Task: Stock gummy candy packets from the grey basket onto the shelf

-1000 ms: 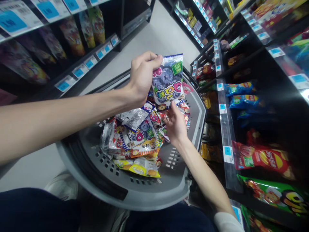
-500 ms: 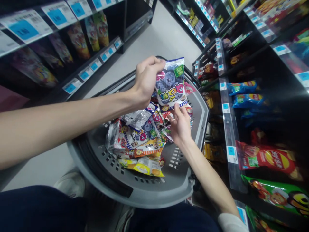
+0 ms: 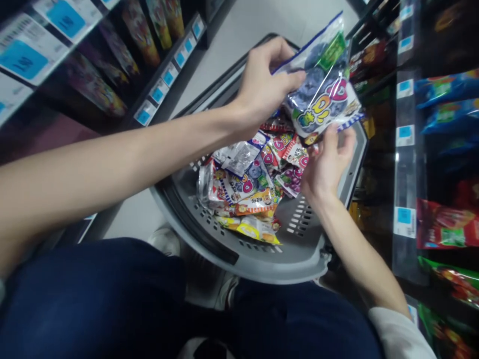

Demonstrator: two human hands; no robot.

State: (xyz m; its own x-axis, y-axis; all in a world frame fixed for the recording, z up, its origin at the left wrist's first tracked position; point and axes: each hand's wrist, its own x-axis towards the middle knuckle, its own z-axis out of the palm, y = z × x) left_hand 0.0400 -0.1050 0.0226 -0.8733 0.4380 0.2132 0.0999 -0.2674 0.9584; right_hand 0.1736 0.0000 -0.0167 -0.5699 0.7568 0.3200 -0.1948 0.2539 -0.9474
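Observation:
A bag of gummy candy [image 3: 318, 85] with blueberries printed on it is held up above the grey shopping basket [image 3: 262, 269]. My left hand [image 3: 269, 80] pinches its upper left edge between thumb and fingers. At the bag's lower edge, my right hand [image 3: 327, 159] grips it with thumb and fingertips. Below, several candy bags lie heaped in the basket: another blueberry bag [image 3: 250, 177], a silver-backed bag [image 3: 237, 154], a grape bag [image 3: 292, 179], an orange bag [image 3: 258, 202] and a yellow bag [image 3: 258, 230].
A shelf with price tags [image 3: 168, 77] and upright bags [image 3: 140, 32] runs along the left. On the right, another shelf holds blue bags [image 3: 449, 112], a red bag [image 3: 447, 224] and a green bag [image 3: 454, 281]. My legs [image 3: 93, 294] are close to the basket's near rim.
Both hands have brought the blueberry bag up, closer to the camera and to the right in view. The bag is now tilted. The view has shifted, and the basket appears farther right.

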